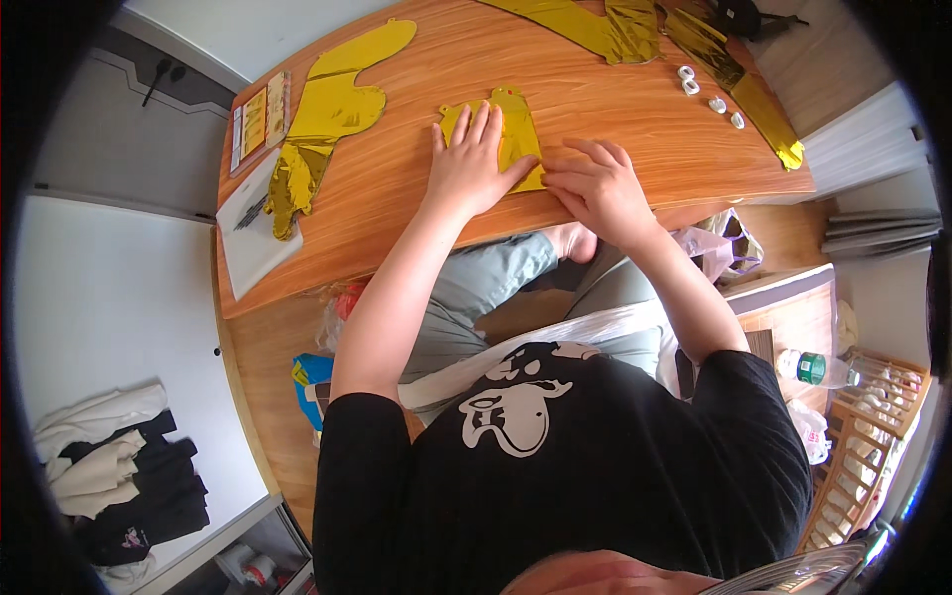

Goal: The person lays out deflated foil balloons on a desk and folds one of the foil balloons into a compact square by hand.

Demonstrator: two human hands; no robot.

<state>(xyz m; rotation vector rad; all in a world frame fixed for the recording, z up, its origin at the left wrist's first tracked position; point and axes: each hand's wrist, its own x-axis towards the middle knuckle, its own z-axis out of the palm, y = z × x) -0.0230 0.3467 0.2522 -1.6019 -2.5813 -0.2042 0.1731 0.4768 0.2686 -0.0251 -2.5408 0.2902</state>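
A folded piece of gold foil, which looks like a deflated foil balloon [518, 131], lies on the wooden table in front of me. My left hand [469, 159] presses flat on it, palm down, with the fingers spread and the thumb reaching toward its lower right part. At the foil's right edge is my right hand [598, 185], its fingers bent and apart, with the fingertips by the edge. Nothing shows in that hand's grasp, though its palm side is partly hidden. Part of the foil is covered by the left hand.
Another flat gold foil balloon [342, 97] lies to the left, beside a printed card [261, 121] and a white sheet [256, 233]. More gold foil [630, 30] spreads along the far right. Several small white rolls [690, 87] sit on the wooden table [426, 213].
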